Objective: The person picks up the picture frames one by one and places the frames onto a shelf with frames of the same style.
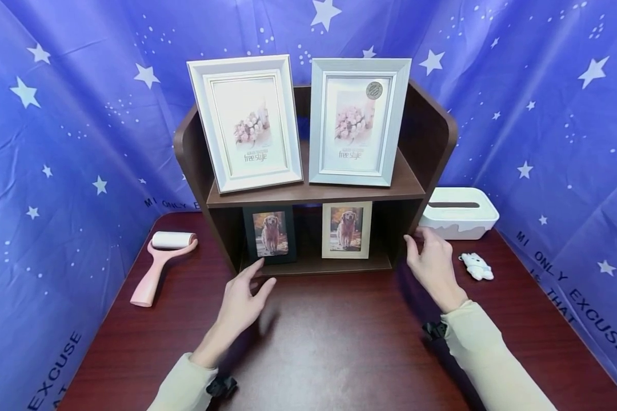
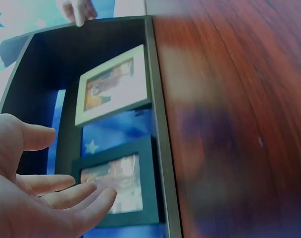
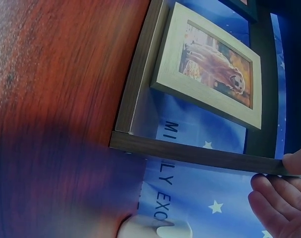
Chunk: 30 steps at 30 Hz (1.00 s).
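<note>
A dark brown two-tier shelf [image 1: 316, 197] stands on the table. At its right side, my right hand [image 1: 434, 260] pinches the front edge of the side panel [image 3: 205, 155], thumb on the inner face and fingers outside. My left hand [image 1: 240, 299] is in front of the lower tier with fingers spread and holds nothing; it is nearest the black photo frame [image 1: 290, 234]. Beside that frame stands a cream photo frame [image 1: 325, 231], also with a dog picture. The upper tier holds a white photo frame [image 1: 221, 165] and a silver-grey photo frame [image 1: 316, 125], both leaning back.
A pink-handled lint roller [image 1: 156, 271] lies on the table [image 1: 329, 342] at the left. To the right of the shelf are a white tissue box [image 1: 460, 220] and a small white plush keychain [image 1: 476, 266]. A blue star-patterned curtain [image 1: 97, 114] hangs behind and around the table.
</note>
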Available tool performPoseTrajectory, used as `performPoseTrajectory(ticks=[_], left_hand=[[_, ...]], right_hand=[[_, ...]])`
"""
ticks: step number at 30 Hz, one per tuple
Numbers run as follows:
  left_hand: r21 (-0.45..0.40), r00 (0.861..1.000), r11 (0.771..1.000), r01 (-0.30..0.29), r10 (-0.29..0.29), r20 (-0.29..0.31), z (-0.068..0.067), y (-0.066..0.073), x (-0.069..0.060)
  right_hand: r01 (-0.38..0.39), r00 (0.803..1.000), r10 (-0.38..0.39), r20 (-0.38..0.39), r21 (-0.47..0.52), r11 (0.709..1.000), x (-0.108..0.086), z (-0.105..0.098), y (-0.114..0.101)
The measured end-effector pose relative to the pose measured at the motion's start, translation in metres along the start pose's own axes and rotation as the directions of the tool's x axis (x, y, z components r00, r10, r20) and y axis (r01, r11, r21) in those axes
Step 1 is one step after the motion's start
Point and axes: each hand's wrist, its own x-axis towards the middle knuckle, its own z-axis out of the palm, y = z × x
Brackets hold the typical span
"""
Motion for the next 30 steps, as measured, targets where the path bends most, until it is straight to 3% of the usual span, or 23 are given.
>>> performPoseTrajectory(ticks=[9, 19, 30], left_hand=[[0.111, 0.998, 0.993, 0.043, -0.037, -0.052, -0.025, -0.013, -0.019], [0.214, 0.994, 0.977, 0.026, -0.003, -0.106, -0.048, -0.030, -0.034], [0.313, 0.998, 0.948, 0.060, -0.047, -0.049, -0.064, -0.045, -0.039]], right_hand=[[-0.008, 1.000, 0.008, -0.004, -0.004, 1.000, -0.004, -0.002, 0.004], [-0.012, 1.000, 0.012, 0.000, 0.008, 1.000, -0.003, -0.004, 0.002], [0.003, 0.999, -0.004, 0.054, 0.016, 1.000, -0.006, -0.010, 0.005]])
